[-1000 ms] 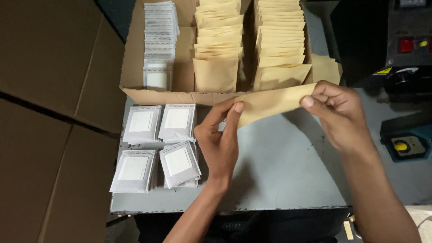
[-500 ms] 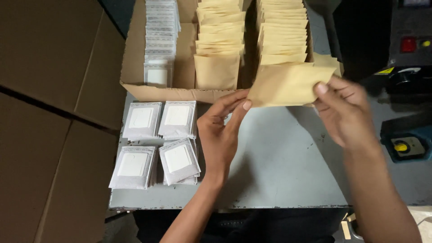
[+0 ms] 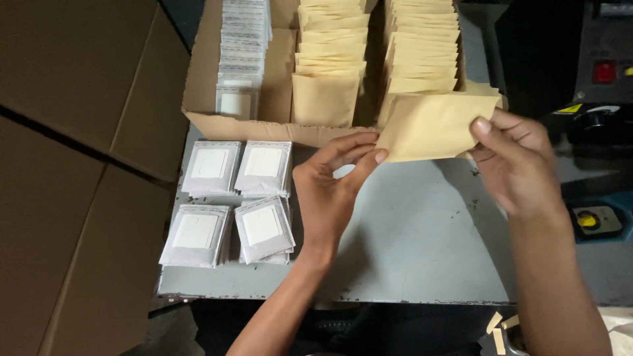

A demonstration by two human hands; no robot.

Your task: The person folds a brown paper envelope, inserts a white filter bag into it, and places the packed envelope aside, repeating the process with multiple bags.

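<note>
Envelope [image 3: 432,128] — tan kraft paper, edge-on a second ago — now faces up, held above the grey counter [image 3: 409,244] just before the cardboard box [image 3: 264,128]. Right hand [image 3: 517,165] pinches its right edge; left hand [image 3: 333,191] fingertips grip its left corner — likely readying it for filling.

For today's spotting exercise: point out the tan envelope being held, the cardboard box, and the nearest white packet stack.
tan envelope [image 3: 432,128], head view, middle of its face
cardboard box [image 3: 257,129], head view, front wall
white packet stack [image 3: 264,227], head view, top packet
</note>
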